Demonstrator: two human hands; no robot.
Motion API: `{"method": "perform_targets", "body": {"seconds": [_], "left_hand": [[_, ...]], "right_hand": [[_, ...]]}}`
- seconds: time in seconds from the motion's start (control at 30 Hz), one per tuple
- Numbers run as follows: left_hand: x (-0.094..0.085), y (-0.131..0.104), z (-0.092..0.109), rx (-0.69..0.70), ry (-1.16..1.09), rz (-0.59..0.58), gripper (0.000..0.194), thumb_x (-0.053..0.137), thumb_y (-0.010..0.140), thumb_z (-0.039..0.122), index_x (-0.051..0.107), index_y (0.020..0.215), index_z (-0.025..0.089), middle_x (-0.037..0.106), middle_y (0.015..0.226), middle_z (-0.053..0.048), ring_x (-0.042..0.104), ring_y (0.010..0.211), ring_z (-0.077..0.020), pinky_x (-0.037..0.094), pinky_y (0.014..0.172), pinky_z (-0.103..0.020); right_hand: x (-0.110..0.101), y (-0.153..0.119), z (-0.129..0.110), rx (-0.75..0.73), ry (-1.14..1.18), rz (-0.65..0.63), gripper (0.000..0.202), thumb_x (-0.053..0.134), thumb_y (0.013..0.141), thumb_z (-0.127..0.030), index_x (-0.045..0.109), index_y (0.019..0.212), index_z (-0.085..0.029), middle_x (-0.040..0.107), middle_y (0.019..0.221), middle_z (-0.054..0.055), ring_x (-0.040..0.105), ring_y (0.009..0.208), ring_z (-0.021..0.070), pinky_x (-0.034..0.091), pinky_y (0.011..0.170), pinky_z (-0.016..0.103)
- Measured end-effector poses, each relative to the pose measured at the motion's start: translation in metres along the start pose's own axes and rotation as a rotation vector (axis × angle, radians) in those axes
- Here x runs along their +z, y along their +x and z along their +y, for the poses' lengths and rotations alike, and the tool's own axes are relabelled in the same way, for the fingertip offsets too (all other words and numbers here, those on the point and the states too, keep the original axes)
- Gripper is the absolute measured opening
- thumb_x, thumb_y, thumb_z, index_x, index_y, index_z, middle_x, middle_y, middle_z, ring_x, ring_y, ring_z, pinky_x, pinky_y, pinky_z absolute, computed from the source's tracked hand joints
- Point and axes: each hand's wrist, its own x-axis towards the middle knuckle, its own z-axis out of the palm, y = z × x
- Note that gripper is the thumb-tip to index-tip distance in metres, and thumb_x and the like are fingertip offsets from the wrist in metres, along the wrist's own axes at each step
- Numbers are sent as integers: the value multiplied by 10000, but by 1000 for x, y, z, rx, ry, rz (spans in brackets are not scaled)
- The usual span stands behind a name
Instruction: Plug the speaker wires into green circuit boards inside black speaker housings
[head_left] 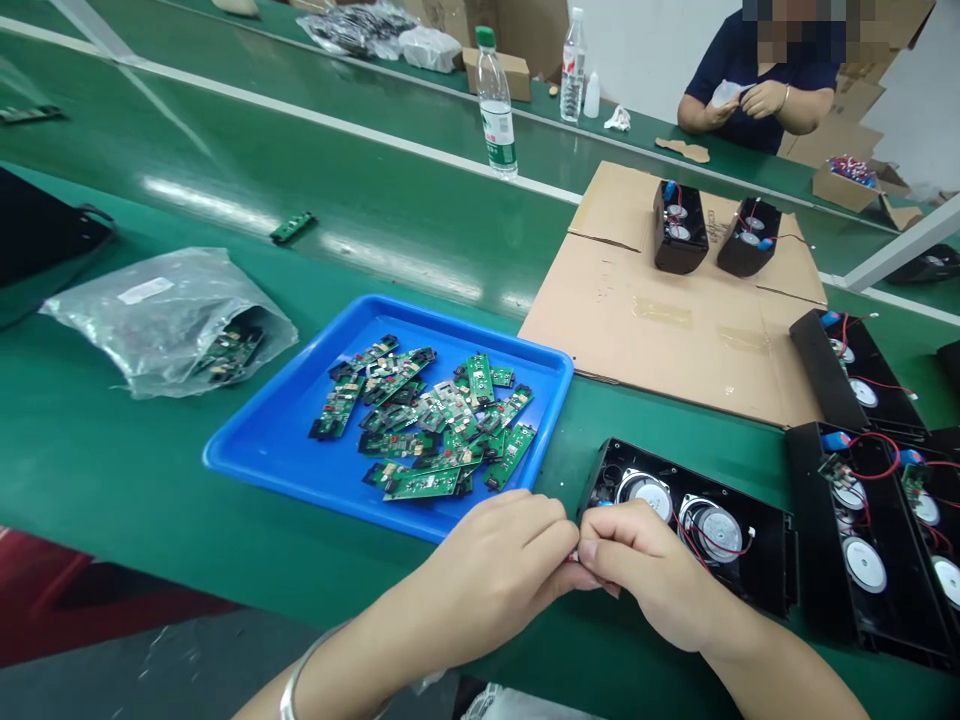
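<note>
My left hand (501, 565) and my right hand (651, 570) meet at their fingertips, both pinched closed. A small bit of red and white shows between them; the fingers hide the rest, and I cannot tell what it is. Just behind and beside my right hand lies an open black speaker box (761, 565) with two round speakers (716, 530) and thin red wires, one ending in a white plug. To the left of my hands, a blue tray (270, 455) bears several green circuit boards (397, 445), heaped loosely.
Several more speaker boxes (840, 570) crowd the right, and two (681, 228) stand on flattened cardboard (592, 310). A plastic bag of boards (161, 310) lies left. One board (293, 228) sits on the conveyor (360, 230), near a water bottle (496, 120). Opposite is a co-worker (757, 100).
</note>
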Motion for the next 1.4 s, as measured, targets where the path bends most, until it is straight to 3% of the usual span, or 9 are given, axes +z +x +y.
{"method": "perform_targets", "body": {"seconds": [0.13,0.3,0.47,0.73,0.83,0.97,1.1,1.23,1.4], "left_hand": [[-6,6,-7,114,-43,-53,501,232,998,261,498,582,177,453,513,21,361,480,-122,298,466,-269],[-11,9,-9,137,-156,-69,507,236,999,268,507,580,181,449,506,22,365,499,-127,305,495,-284],[-14,9,-9,163,-101,-68,502,261,998,259,465,546,182,436,491,32,350,497,-124,283,506,-294],[-11,9,-13,159,-107,-83,489,243,999,292,428,560,182,433,492,37,363,501,-118,281,513,-283],[-8,6,-12,67,-266,-109,468,212,994,362,433,621,187,456,541,35,402,520,-114,316,526,-256],[-4,0,-5,-159,-482,-170,432,198,980,438,421,700,198,477,617,35,448,551,-111,348,532,-223],[0,-6,3,-309,-504,-104,396,240,980,407,354,656,209,379,589,55,368,511,-110,283,491,-238],[8,-6,5,-386,-713,-42,444,288,959,448,298,587,206,298,542,64,301,492,-102,242,487,-251],[20,1,7,-491,-1059,48,537,372,890,584,284,520,205,247,488,68,233,473,-95,195,463,-265]], "right_hand": [[1,1,-1,-25,-45,-13,257,447,756,-299,386,531,-189,305,486,-64,265,490,77,202,459,221],[3,4,2,-32,31,-20,235,439,727,-309,371,534,-194,304,499,-62,242,501,80,197,466,224],[4,4,2,-77,-6,-15,241,415,730,-296,325,527,-204,227,491,-71,219,484,80,183,459,231],[1,4,0,-149,-28,-33,239,403,769,-256,326,548,-206,255,499,-68,252,484,84,202,462,232],[-2,2,-3,-219,-128,-44,247,386,811,-224,312,576,-205,291,526,-62,288,500,87,234,484,229],[0,-2,-8,-322,-348,1,236,357,859,-170,303,632,-204,373,608,-40,361,574,97,289,550,226],[5,-4,-6,-373,-521,74,237,359,878,-144,283,663,-209,373,627,-34,342,574,102,282,551,233],[8,-2,-2,-426,-392,60,251,372,848,-146,262,632,-211,320,576,-51,314,533,94,261,514,224],[7,2,4,-366,-144,61,244,376,804,-184,269,587,-215,305,541,-60,293,491,87,246,477,223]]}}
